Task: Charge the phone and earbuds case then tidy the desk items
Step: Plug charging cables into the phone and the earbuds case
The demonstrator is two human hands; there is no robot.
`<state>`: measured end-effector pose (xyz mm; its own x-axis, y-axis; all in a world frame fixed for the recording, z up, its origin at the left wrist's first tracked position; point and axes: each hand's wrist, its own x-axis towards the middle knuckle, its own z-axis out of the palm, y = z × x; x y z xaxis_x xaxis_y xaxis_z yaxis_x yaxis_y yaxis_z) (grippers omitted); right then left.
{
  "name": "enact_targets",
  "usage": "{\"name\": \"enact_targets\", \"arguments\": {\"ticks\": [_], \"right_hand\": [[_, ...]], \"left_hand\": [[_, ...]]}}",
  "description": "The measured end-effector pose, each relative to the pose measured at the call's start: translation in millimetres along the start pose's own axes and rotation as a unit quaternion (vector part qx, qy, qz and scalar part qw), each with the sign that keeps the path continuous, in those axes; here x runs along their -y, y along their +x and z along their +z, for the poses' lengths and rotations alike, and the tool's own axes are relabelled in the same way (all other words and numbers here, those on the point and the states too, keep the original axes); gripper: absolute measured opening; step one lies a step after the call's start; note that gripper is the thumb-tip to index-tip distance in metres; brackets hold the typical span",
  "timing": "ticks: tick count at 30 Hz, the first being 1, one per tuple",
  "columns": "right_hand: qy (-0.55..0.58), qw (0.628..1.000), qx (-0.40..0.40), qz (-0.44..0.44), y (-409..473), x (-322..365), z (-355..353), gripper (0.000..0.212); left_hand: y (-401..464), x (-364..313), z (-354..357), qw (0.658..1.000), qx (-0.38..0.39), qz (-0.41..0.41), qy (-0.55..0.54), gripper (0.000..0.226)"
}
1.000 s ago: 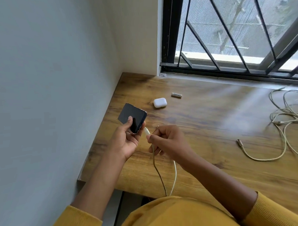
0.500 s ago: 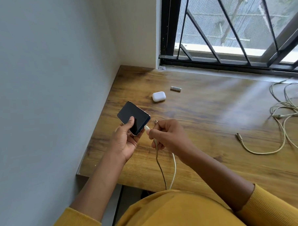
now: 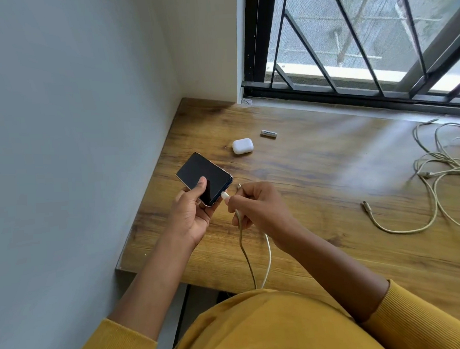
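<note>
Between both hands' fingers (image 3: pixel 226 201): phone (image 3: pixel 204 175), plug (image 3: pixel 224 195).

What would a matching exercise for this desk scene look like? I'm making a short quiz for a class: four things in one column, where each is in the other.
Things:
1. phone
2. earbuds case
3. battery
4. plug

Places:
A. lying on the desk, nearest the window
B. held in the left hand, thumb on the dark screen
C. pinched in the right hand, at the phone's end
D. on the desk between the phone and the battery

Pairs: 1-B, 2-D, 3-A, 4-C
</note>
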<state>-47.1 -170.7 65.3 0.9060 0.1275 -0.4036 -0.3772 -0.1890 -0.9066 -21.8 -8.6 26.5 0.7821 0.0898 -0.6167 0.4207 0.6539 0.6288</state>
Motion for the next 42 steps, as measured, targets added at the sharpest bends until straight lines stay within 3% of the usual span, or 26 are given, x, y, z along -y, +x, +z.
{"name": "enact_targets", "arguments": {"ticks": [5, 12, 42], "right_hand": [[0.009, 1.000, 0.007, 0.000, 0.9, 0.2, -1.0, 0.018], [0.016, 1.000, 0.014, 0.000, 2.3, -1.1, -1.2, 0.017], [0.005, 1.000, 0.009, 0.005, 8.2, -9.9, 0.5, 0.020]], "left_hand": [[0.0, -0.3, 0.0, 1.000, 0.002, 0.006, 0.006, 0.026], [2.3, -0.2, -0.8, 0.999, 0.000, 0.029, 0.021, 0.046], [7.8, 1.4, -6.8, 0.995, 0.006, 0.073, 0.070, 0.050]]}}
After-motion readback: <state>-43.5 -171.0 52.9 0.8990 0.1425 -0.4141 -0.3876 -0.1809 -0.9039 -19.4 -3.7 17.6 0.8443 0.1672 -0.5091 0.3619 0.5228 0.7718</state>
